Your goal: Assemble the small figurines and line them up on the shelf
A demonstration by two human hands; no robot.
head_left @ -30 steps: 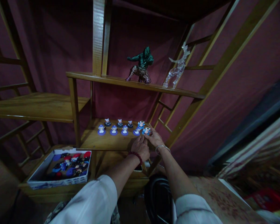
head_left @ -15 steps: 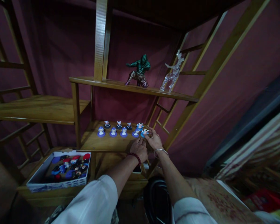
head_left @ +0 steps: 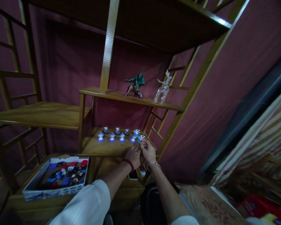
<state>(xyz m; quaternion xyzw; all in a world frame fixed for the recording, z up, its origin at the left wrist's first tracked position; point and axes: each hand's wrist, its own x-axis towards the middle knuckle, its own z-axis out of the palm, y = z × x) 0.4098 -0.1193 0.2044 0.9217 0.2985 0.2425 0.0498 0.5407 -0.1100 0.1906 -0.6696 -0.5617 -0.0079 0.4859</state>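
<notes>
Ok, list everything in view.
Shelving: one, brown, centre
Purple figurines: four, purple-white, lower shelf, front row
Black figurines: three, black-white, behind them
Blue figurines: two, blue-white, right end
Crouching figure: one, green-brown, upper shelf
Deer: one, clear, beside it
Box: one, white, lower left, holding uncountable loose figurines
Phone-like object: one, dark, below
Wall: one, dark red, behind
Striped cloth: one, beige, right
Sleeves: two, white, bottom
Left grip: one, shelf's edge
Right grip: one, by blue figurines

Head camera: above the white sleeves (head_left: 84, 203), facing forward and down
Left hand (head_left: 134, 155), right hand (head_left: 149, 152): midway
Maroon wall (head_left: 67, 62): far
</notes>
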